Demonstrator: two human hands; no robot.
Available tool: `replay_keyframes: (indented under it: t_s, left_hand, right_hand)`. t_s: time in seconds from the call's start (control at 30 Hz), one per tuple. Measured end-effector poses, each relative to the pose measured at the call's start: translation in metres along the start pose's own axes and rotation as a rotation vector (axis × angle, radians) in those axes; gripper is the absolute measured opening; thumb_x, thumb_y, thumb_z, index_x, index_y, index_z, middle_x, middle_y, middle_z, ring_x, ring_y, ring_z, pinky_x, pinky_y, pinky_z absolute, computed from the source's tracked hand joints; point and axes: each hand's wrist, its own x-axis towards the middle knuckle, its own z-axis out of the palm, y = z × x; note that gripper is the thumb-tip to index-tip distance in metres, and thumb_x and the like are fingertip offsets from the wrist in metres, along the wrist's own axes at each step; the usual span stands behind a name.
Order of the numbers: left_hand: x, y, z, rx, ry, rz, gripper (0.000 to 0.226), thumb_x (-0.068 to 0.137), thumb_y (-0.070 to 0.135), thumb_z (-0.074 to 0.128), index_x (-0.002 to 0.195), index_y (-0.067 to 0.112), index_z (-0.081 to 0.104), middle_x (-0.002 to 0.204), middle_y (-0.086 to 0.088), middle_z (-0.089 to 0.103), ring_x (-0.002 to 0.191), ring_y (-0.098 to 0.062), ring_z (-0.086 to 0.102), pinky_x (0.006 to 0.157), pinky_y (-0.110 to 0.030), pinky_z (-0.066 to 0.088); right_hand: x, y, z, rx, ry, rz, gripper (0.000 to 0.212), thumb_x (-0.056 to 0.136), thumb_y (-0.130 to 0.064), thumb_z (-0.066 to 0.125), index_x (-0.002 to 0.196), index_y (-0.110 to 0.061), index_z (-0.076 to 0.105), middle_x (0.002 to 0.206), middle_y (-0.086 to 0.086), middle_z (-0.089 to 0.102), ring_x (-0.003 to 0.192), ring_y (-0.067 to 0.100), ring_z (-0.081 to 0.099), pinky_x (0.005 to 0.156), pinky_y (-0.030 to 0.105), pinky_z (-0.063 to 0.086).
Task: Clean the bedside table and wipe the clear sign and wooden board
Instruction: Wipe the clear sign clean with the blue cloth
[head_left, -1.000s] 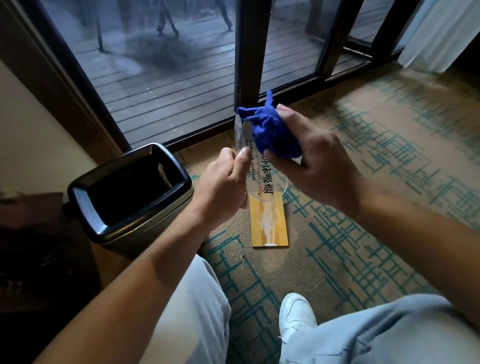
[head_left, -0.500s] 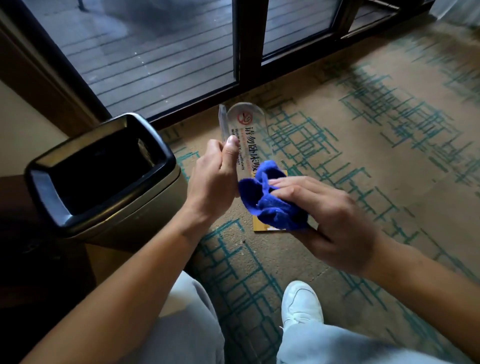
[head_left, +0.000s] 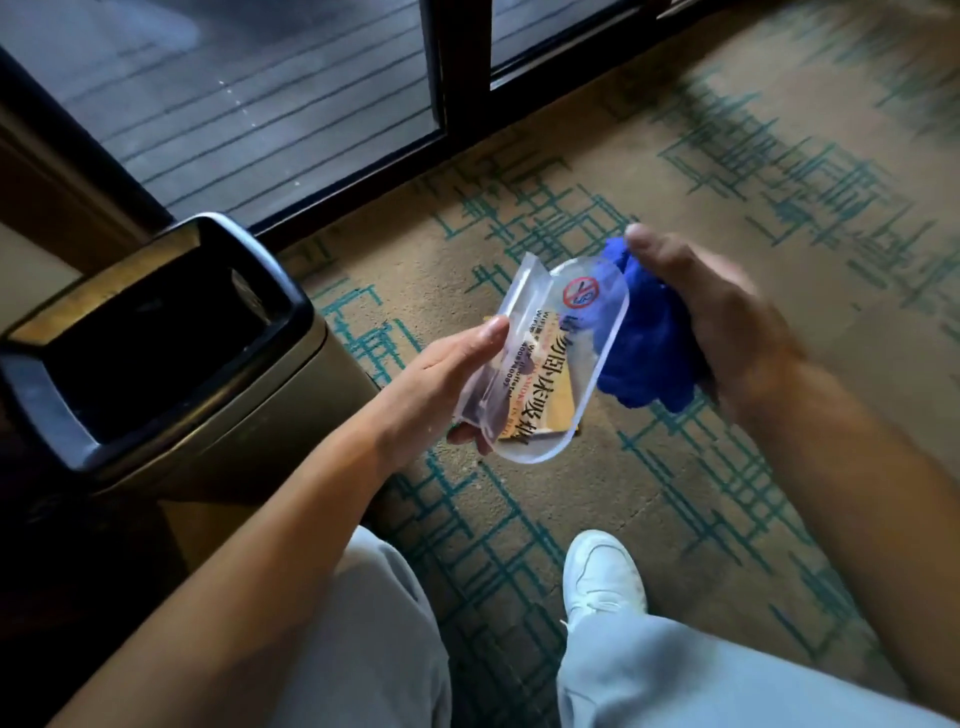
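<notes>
My left hand (head_left: 441, 387) grips the clear sign (head_left: 558, 358), an oval acrylic plate with black characters and a red no-smoking mark, tilted over the carpet. Bunched in my right hand (head_left: 722, 322) is a blue cloth (head_left: 644, 358), which presses against the sign's right edge from behind. The wooden board (head_left: 550, 410) lies flat on the carpet below and shows yellow through the clear plate, mostly hidden by it.
A dark metal bin (head_left: 156, 332) with an open top stands at the left, close to my left forearm. A glass sliding door with a dark frame (head_left: 457, 67) runs along the top. My knees and a white shoe (head_left: 602, 577) sit low in view on patterned carpet.
The sign has tilted from upright to slanted, with its face toward me. My right hand carried the cloth from the sign's top down its front and now to its right edge, behind the plate.
</notes>
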Motion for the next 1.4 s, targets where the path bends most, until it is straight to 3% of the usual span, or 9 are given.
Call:
replay_keyframes:
  t_s: [0.1,0.27,0.4,0.53,0.77,0.97,1.1,1.23,1.4]
  left_hand:
    - [0.001,-0.004,0.004,-0.045,-0.034,-0.06,0.056,0.089,0.071,0.052,0.093,0.019,0.073,0.069,-0.007,0.065,0.049,-0.017,0.054,0.046,-0.019,0.035]
    - [0.005,-0.002,0.007,-0.136,-0.02,-0.08,0.073,0.077,0.084,0.052,0.105,0.021,0.073,0.078,-0.011,0.066,0.058,-0.021,0.06,0.052,-0.026,0.043]
    - [0.005,0.004,0.0,-0.264,0.068,0.025,0.114,0.058,0.091,0.057,0.137,0.009,0.055,0.13,-0.022,0.064,0.105,-0.033,0.065,0.076,-0.037,0.056]
    - [0.004,0.003,0.019,-0.076,0.203,0.165,0.109,0.06,0.084,0.068,0.14,0.012,0.05,0.136,-0.006,0.064,0.127,-0.023,0.06,0.101,-0.041,0.05]
    - [0.005,0.003,0.039,-0.06,0.422,0.337,0.06,0.082,0.034,0.076,0.125,-0.004,0.055,0.111,-0.002,0.075,0.105,-0.012,0.07,0.084,-0.018,0.052]
    - [-0.01,0.002,0.019,-0.088,0.367,0.252,0.067,0.078,0.06,0.075,0.122,0.012,0.063,0.115,-0.008,0.072,0.112,-0.028,0.067,0.097,-0.043,0.054]
    - [-0.011,0.006,0.026,-0.102,0.274,0.164,0.045,0.088,0.054,0.062,0.117,0.02,0.07,0.11,-0.008,0.073,0.1,-0.023,0.069,0.087,-0.039,0.054]
    - [-0.007,0.015,0.032,-0.183,0.263,0.098,0.051,0.083,0.067,0.062,0.112,0.028,0.076,0.107,-0.006,0.074,0.094,-0.021,0.069,0.087,-0.037,0.053]
    - [-0.006,0.017,0.027,-0.132,0.41,0.169,0.061,0.09,0.062,0.055,0.119,0.01,0.07,0.112,-0.03,0.069,0.095,-0.043,0.068,0.089,-0.059,0.051]
  right_hand:
    - [0.002,0.002,0.008,-0.023,0.039,0.002,0.025,0.069,-0.037,0.075,0.088,-0.022,0.07,0.076,0.002,0.07,0.066,0.017,0.064,0.06,0.028,0.05]
    - [-0.004,0.011,0.013,0.144,0.146,0.102,0.013,0.084,-0.01,0.066,0.094,-0.003,0.065,0.083,0.016,0.068,0.065,0.024,0.06,0.059,0.029,0.049]
    - [-0.012,0.022,0.008,0.321,0.171,0.254,0.023,0.089,-0.022,0.062,0.105,-0.007,0.065,0.068,0.015,0.061,0.043,0.026,0.053,0.047,0.032,0.045]
    - [-0.022,0.031,0.013,0.516,0.091,0.329,0.049,0.094,-0.03,0.055,0.131,0.001,0.047,0.075,0.023,0.062,0.044,0.034,0.055,0.042,0.035,0.047]
    - [-0.041,0.041,0.029,0.601,-0.094,0.261,0.047,0.093,-0.036,0.061,0.125,-0.005,0.048,0.104,0.036,0.067,0.064,0.051,0.067,0.048,0.045,0.053]
    - [-0.025,0.031,-0.004,0.364,0.228,0.303,0.034,0.093,-0.032,0.063,0.113,-0.004,0.063,0.097,0.031,0.064,0.063,0.032,0.064,0.056,0.037,0.052]
    - [0.004,0.001,-0.003,0.546,0.114,0.155,0.036,0.096,-0.016,0.045,0.08,-0.012,0.078,0.097,0.02,0.071,0.085,0.034,0.066,0.073,0.041,0.054]
    - [0.024,-0.013,0.034,0.698,0.07,0.125,0.034,0.1,-0.011,0.044,0.122,0.011,0.059,0.115,0.026,0.068,0.101,0.036,0.067,0.093,0.041,0.054]
    - [0.021,-0.008,0.056,0.802,-0.049,0.124,0.046,0.103,-0.02,0.038,0.133,0.011,0.053,0.128,0.024,0.063,0.115,0.034,0.063,0.103,0.04,0.049]
